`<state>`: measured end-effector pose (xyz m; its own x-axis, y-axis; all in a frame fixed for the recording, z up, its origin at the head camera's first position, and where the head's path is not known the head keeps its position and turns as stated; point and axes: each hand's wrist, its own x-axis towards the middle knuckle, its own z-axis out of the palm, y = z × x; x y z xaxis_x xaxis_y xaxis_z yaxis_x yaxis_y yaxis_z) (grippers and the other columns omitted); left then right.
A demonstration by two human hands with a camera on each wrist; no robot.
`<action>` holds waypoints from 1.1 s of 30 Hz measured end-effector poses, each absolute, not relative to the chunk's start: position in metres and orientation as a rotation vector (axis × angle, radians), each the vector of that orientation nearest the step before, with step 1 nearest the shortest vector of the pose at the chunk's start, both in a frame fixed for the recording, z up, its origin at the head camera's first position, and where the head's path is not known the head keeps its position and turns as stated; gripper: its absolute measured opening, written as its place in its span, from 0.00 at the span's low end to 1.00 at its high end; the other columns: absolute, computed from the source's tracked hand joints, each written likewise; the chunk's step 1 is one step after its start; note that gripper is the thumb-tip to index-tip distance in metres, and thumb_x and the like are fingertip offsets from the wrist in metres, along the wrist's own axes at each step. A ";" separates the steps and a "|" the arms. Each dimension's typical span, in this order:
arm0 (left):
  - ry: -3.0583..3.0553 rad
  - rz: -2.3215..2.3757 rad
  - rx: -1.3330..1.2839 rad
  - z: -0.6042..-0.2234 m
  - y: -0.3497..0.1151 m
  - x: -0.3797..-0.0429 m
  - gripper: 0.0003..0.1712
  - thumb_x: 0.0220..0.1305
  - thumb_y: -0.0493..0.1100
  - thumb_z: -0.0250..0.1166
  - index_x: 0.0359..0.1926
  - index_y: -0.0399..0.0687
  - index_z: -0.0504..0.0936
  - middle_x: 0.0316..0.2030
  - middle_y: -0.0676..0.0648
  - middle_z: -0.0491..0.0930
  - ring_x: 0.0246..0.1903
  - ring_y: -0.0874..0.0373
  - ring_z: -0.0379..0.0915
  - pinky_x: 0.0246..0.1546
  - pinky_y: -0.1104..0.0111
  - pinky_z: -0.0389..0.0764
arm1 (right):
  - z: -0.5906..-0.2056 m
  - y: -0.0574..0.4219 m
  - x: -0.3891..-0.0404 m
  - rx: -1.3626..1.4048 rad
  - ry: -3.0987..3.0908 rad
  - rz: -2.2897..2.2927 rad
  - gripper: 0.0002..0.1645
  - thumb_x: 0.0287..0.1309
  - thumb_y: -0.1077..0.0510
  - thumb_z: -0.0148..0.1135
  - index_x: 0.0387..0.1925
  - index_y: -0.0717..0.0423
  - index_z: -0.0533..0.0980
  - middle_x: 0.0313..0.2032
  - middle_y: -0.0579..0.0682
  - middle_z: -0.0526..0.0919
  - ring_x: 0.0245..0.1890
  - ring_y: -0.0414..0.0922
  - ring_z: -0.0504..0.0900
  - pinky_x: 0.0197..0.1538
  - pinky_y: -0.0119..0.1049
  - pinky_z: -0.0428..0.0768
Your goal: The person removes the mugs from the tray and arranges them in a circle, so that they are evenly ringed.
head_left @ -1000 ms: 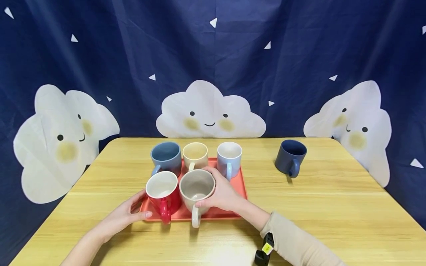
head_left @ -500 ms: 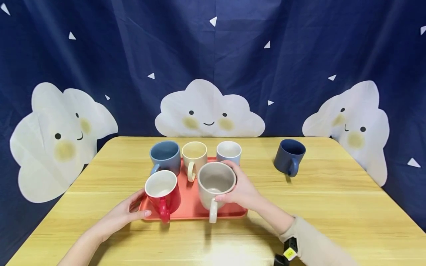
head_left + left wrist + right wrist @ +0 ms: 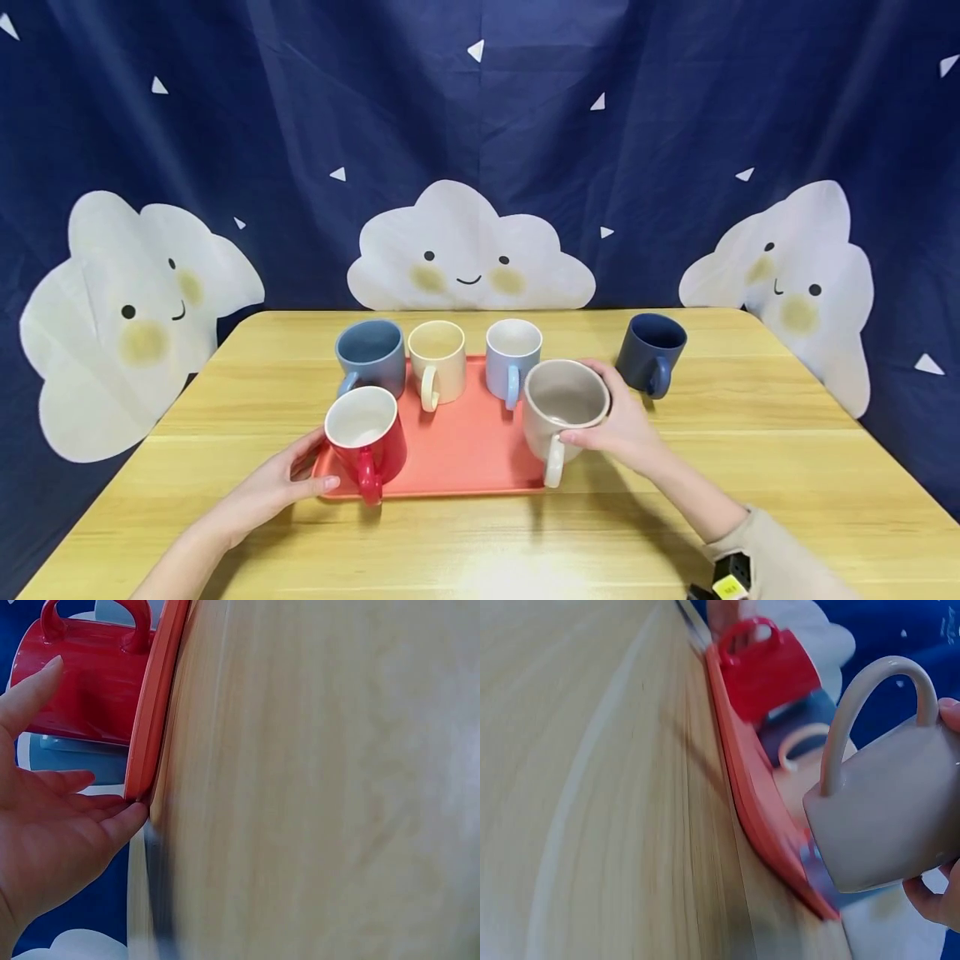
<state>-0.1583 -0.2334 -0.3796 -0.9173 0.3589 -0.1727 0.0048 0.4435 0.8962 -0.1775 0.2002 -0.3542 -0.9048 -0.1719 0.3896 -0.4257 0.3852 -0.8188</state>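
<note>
A large beige mug (image 3: pixel 542 429) hangs upright over the right edge of the coral tray (image 3: pixel 465 462). My right hand (image 3: pixel 626 429) grips it around its right side, with the thumb by the handle. The right wrist view shows the mug (image 3: pixel 900 806) raised off the tray. On the tray's left part stands a red mug (image 3: pixel 384 457), white inside, its handle facing me. My left hand (image 3: pixel 273 487) is at the tray's left edge beside that mug. In the left wrist view its fingertips (image 3: pixel 131 817) touch the tray's corner, and the thumb extends along the red mug.
Along the tray's back stand a grey-blue mug (image 3: pixel 382 375), a pale yellow mug (image 3: pixel 450 382) and a light blue mug (image 3: pixel 497 375). A navy mug (image 3: pixel 643 358) stands apart on the wooden table (image 3: pixel 750 450), behind my right hand. A dark blue curtain (image 3: pixel 480 125) hangs behind.
My right hand has lifted the beige mug from beside the red mug and carried it right to the tray's right edge. My left hand has stayed at the tray's left edge.
</note>
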 end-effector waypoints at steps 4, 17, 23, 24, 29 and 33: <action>2.360 1.467 0.309 -0.379 -0.233 -0.158 0.46 0.62 0.45 0.60 0.69 0.29 0.44 0.67 0.28 0.47 0.65 0.33 0.46 0.59 0.51 0.62 | -0.356 0.214 -0.180 0.422 -2.441 1.441 0.52 0.29 0.62 0.79 0.60 0.62 0.62 0.50 0.58 0.75 0.47 0.49 0.73 0.47 0.37 0.73; 2.350 1.491 0.320 -0.379 -0.233 -0.156 0.46 0.62 0.44 0.60 0.69 0.28 0.44 0.67 0.27 0.46 0.65 0.32 0.45 0.60 0.54 0.62 | -0.373 0.236 -0.206 0.202 -2.494 1.401 0.56 0.36 0.57 0.77 0.64 0.65 0.55 0.55 0.63 0.69 0.52 0.56 0.70 0.54 0.50 0.66; 2.349 1.486 0.313 -0.379 -0.232 -0.156 0.46 0.62 0.45 0.60 0.69 0.28 0.44 0.67 0.27 0.46 0.65 0.32 0.45 0.60 0.51 0.61 | -0.377 0.237 -0.219 0.125 -2.491 1.426 0.55 0.37 0.56 0.76 0.64 0.65 0.55 0.57 0.63 0.67 0.54 0.57 0.68 0.56 0.49 0.64; 2.350 1.486 0.313 -0.379 -0.232 -0.156 0.46 0.62 0.45 0.61 0.69 0.28 0.44 0.67 0.27 0.46 0.65 0.32 0.45 0.60 0.51 0.61 | -0.377 0.238 -0.221 0.115 -2.489 1.431 0.55 0.37 0.56 0.76 0.64 0.65 0.55 0.57 0.63 0.67 0.54 0.57 0.68 0.56 0.49 0.64; 2.356 1.484 0.319 -0.380 -0.233 -0.157 0.46 0.62 0.44 0.60 0.69 0.28 0.44 0.67 0.27 0.46 0.65 0.32 0.44 0.60 0.49 0.59 | -0.374 0.242 -0.227 0.100 -2.514 1.454 0.56 0.39 0.54 0.75 0.66 0.62 0.54 0.58 0.63 0.67 0.55 0.56 0.67 0.57 0.49 0.64; 2.352 1.481 0.314 -0.380 -0.233 -0.157 0.46 0.62 0.45 0.60 0.69 0.28 0.44 0.67 0.27 0.45 0.65 0.32 0.43 0.60 0.48 0.58 | -0.371 0.245 -0.228 0.117 -2.516 1.519 0.56 0.42 0.56 0.74 0.67 0.63 0.51 0.59 0.64 0.65 0.57 0.57 0.65 0.58 0.49 0.63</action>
